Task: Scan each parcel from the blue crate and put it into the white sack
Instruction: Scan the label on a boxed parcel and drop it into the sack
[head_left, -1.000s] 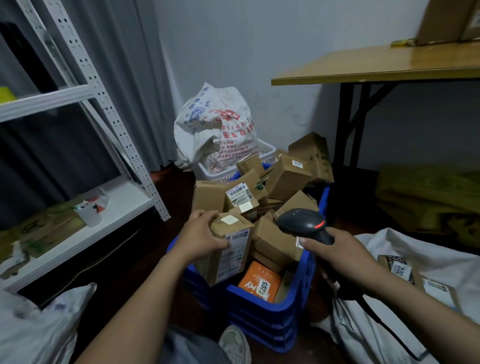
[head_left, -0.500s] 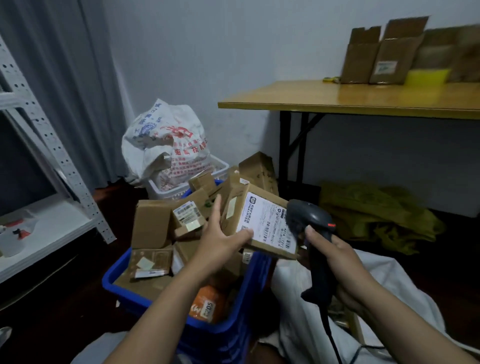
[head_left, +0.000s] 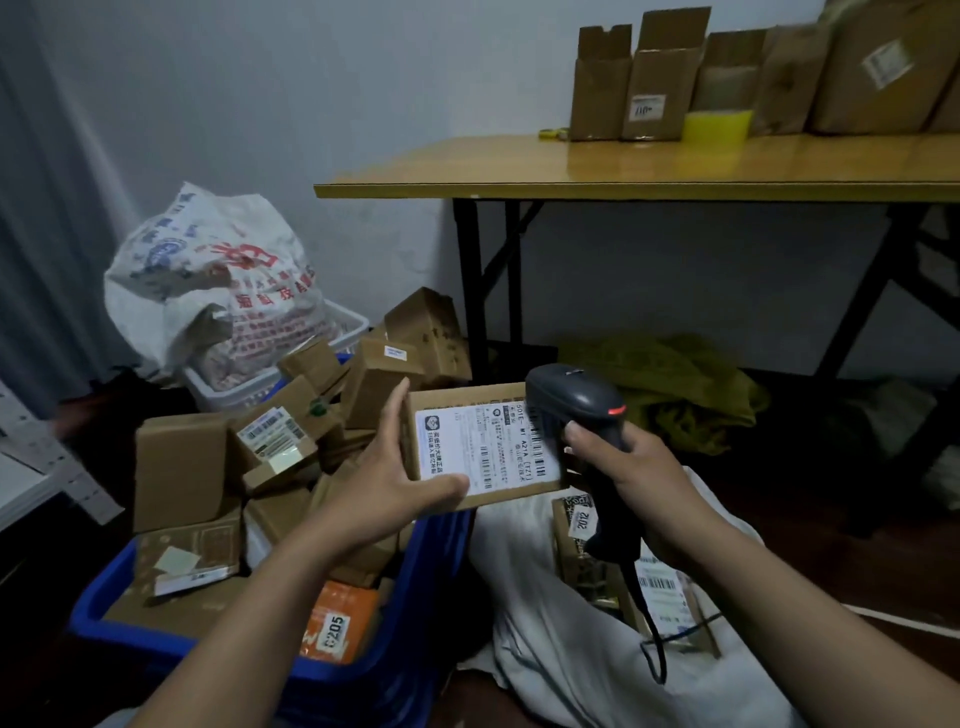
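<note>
My left hand (head_left: 387, 480) grips a flat cardboard parcel (head_left: 483, 447) by its left end, white shipping label facing me, above the right rim of the blue crate (head_left: 426, 571). My right hand (head_left: 631, 467) grips a black handheld scanner (head_left: 574, 402) by its handle. The scanner's head is right at the label's right edge and a red light shows on it. The crate is piled with several brown boxes and an orange packet (head_left: 337, 621). The white sack (head_left: 561, 649) lies open on the floor under my right arm, with labelled parcels (head_left: 582, 525) inside.
A wooden folding table (head_left: 649, 166) stands at the back right with open cartons (head_left: 660, 78) on top. A printed white bag (head_left: 218, 280) sits in a white basket behind the crate. Green cloth (head_left: 675, 384) lies under the table. A white metal shelf (head_left: 31, 467) is at left.
My left hand lifted the parcel out of the crate, turned its label towards me and carried it right. My right hand brought the scanner up to the label. The view swung right.
</note>
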